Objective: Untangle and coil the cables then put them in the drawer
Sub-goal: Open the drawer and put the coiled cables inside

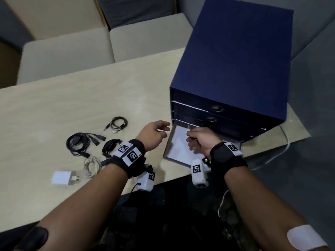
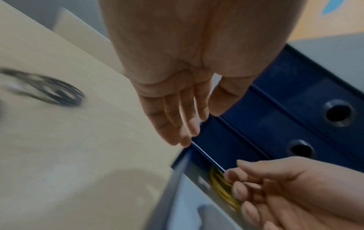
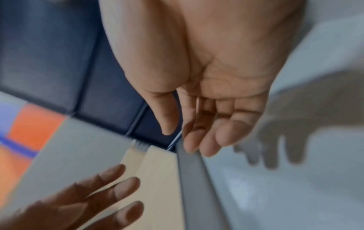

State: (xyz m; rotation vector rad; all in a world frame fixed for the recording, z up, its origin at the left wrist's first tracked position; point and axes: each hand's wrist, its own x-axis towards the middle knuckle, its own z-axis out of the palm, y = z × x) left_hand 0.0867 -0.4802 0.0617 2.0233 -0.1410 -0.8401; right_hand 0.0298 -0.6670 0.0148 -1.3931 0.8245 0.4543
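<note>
Four coiled cables lie on the table [image 1: 54, 109], left of the open drawer [image 1: 178, 151]: a thin black cable [image 1: 118, 122], a thick black cable [image 1: 79, 144], a smaller black bundle [image 1: 110, 146], a white cable [image 1: 91, 166]. White charger [image 1: 62, 178] sits just beside the white cable. Yellow cable [image 2: 221, 188] sits coiled inside the drawer, at its back. Drawer is the lowest of the blue cabinet [image 1: 235, 60]. Left hand [image 1: 154, 134]: fingers straight, loosely spread, holding nothing, just left of the drawer. Right hand [image 1: 199, 140]: over the drawer, fingers relaxed, empty.
</note>
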